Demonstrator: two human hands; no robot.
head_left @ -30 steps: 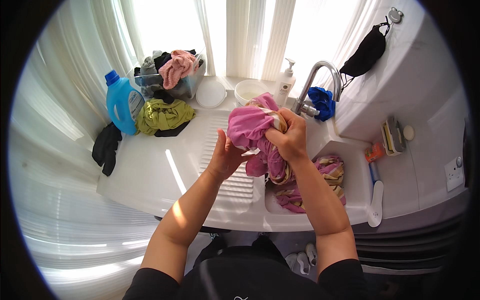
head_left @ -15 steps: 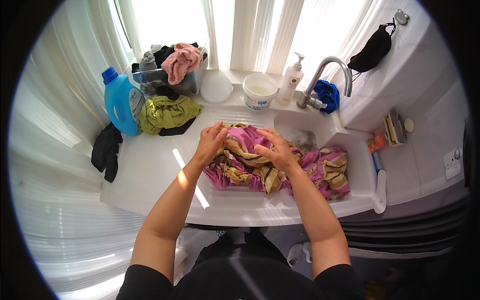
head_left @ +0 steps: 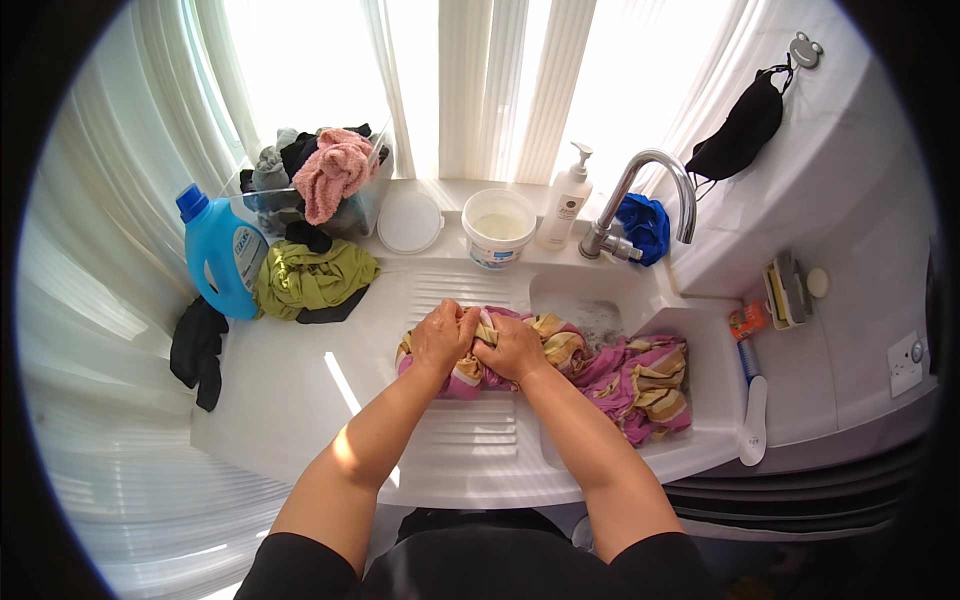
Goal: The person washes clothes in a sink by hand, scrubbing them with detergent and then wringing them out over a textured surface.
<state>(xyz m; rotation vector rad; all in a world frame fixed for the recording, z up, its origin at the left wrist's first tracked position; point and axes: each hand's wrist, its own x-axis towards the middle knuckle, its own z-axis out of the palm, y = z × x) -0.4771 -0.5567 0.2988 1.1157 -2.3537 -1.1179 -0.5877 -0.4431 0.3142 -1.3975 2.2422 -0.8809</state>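
Observation:
A wet-looking pink cloth (head_left: 640, 385) with tan and brown stripes lies bunched across the ribbed washboard (head_left: 465, 430) and trails right into the basin (head_left: 712, 385). My left hand (head_left: 440, 342) is closed on the bunched part over the ribs. Close beside it, my right hand (head_left: 512, 350) grips the same cloth, with folds squeezed up between the two hands. Fingertips of both hands are partly hidden in the fabric. Behind the cloth, greyish suds (head_left: 597, 318) show in the basin.
Along the back stand a white tub (head_left: 498, 232), its lid (head_left: 410, 222), a pump bottle (head_left: 565, 205) and a faucet (head_left: 655, 165). At left are a blue detergent jug (head_left: 222, 265), a green garment (head_left: 315, 278) and a clear bin of clothes (head_left: 362, 205). A white-handled brush (head_left: 755, 420) rests right.
My hands, previously spread over the cloth, have closed on it and drawn together. The cloth on the washboard is bunched into a narrower roll. The view has shifted.

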